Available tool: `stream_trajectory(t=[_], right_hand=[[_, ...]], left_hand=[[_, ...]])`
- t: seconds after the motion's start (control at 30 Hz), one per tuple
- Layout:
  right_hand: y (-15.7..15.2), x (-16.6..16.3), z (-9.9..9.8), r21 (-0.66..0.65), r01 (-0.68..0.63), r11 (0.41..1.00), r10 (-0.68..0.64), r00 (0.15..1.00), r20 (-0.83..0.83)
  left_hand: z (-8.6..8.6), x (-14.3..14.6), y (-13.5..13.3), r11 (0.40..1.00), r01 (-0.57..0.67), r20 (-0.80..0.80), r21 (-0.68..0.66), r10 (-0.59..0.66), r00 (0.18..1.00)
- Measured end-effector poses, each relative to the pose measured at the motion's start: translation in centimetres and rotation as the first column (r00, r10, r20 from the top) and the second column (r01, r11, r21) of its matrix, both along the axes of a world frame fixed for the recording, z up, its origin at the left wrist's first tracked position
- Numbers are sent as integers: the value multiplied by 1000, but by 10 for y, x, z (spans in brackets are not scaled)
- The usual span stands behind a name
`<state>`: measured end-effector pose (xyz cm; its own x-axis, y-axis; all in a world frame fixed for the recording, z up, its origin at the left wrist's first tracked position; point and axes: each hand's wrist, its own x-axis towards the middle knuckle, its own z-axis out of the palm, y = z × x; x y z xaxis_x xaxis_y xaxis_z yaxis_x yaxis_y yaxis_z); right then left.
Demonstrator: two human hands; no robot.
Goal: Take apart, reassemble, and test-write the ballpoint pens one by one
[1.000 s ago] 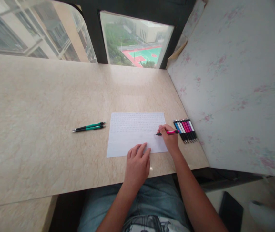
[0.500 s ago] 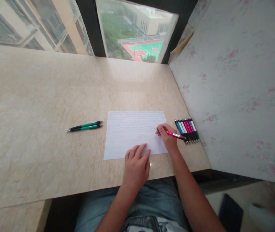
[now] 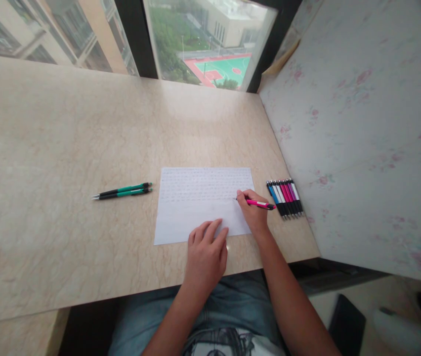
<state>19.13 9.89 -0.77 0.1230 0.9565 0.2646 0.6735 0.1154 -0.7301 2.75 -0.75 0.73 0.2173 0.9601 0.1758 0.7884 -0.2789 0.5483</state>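
Observation:
A white sheet of paper [image 3: 184,217] lies on the stone-patterned counter, its upper part covered with several lines of small handwriting. My right hand [image 3: 254,212] rests at the sheet's right side, fingers closed around a pink pen [image 3: 258,203] with a black end. The pen's tip points left, at the right end of the lowest written line; whether it touches the paper I cannot tell. Across the sheet's bottom edge lies my left hand [image 3: 207,247], palm down with the fingers stretched out and a little apart, holding nothing.
Two green and black pens [image 3: 123,191] lie left of the sheet. A row of several pens [image 3: 285,199] in blue, white, pink and purple sits at the right, near the flowered wall [image 3: 366,148]. Behind the counter [image 3: 65,133] is a window [image 3: 203,44].
The pink pen has tilted slightly, and its back end has come left with my right hand. My left hand stays on the sheet's bottom edge. The whole view has shifted a little.

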Motion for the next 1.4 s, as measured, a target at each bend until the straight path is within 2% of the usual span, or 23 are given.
stream_trajectory(t=[0.8,1.0,1.4], right_hand=[[1,0,-5,12,-19,1000,18,998,58],[0,-1,-3,45,21,999,-24,997,69],[1,-1,-4,55,16,998,-21,995,94]], left_hand=[[1,-1,0,1000,2,6,0,-2,1000],[0,-1,0,1000,0,1,-10,0,1000],[0,-1,0,1000,3,9,-14,-3,1000]])
